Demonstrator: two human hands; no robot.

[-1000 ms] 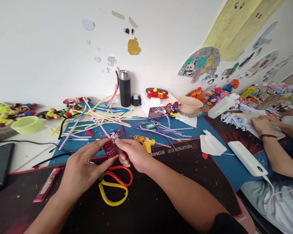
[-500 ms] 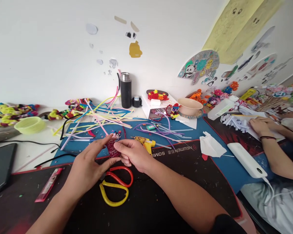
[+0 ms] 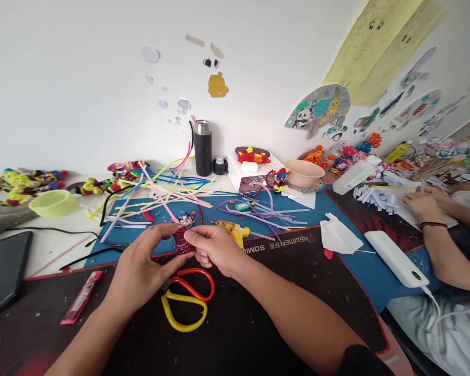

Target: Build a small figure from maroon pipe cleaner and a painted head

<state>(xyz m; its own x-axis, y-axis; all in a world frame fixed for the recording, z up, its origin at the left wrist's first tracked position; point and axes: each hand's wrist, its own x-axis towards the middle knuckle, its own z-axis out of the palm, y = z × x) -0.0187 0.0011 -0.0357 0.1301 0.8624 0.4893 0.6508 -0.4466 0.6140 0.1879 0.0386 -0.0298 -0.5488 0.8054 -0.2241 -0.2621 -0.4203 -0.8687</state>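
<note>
Between my hands is a small dark red pipe-cleaner figure (image 3: 183,243), with a blue and white head at its top. My left hand (image 3: 144,258) curves round its left side, thumb at the bottom edge and fingertips at the top. My right hand (image 3: 213,248) pinches the right side between thumb and curled fingers. Below my hands, scissors (image 3: 186,319) with one red and one yellow handle lie on the dark mat; their blades are hidden by my left hand. A yellow glue gun (image 3: 238,233) lies just behind my right hand.
Loose pipe cleaners (image 3: 168,193) are spread behind my hands, near a black thermos (image 3: 203,151). A beige bowl (image 3: 305,173) and a crumpled tissue (image 3: 339,235) are to the right. A white power bank (image 3: 396,259) lies near another person's arm (image 3: 450,250). A tablet (image 3: 6,271) is at left.
My left fingertips have lowered onto the top of the dark red piece, so more of the blue and white head shows. The whole view has shifted slightly.
</note>
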